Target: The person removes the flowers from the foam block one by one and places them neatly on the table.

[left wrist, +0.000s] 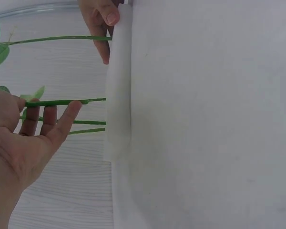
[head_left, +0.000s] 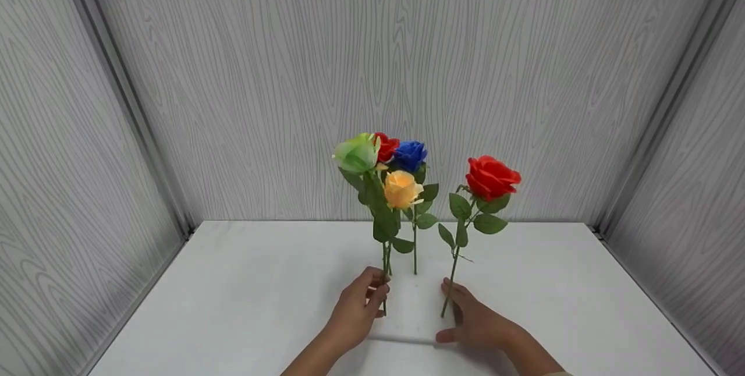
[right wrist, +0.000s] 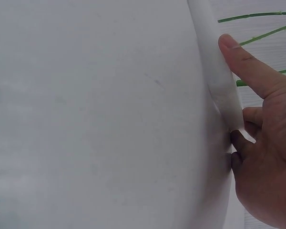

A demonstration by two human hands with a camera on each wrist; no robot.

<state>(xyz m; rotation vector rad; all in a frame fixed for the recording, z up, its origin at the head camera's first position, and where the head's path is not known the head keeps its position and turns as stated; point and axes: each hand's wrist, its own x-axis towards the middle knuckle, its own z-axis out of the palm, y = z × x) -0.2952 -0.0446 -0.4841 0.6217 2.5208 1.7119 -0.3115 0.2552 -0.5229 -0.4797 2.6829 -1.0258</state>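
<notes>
A white foam block (head_left: 413, 306) lies on the white table (head_left: 233, 300) with several artificial roses standing in it. My left hand (head_left: 364, 300) pinches the lower stem (left wrist: 62, 102) of the green rose (head_left: 356, 153) at the block's left side; in the left wrist view my left hand (left wrist: 38, 124) has thumb and fingers closed on that stem. My right hand (head_left: 471, 318) rests against the block's right edge (right wrist: 214, 71), index finger straight along it, beside the stem (left wrist: 57, 38) of the big red rose (head_left: 492, 177). An orange rose (head_left: 401, 188), a blue one (head_left: 410, 155) and a small red one (head_left: 386, 146) stand between.
Grey wood-grain walls (head_left: 407, 73) close in the table at the back and on both sides. Bare white tabletop spreads left and right of the block.
</notes>
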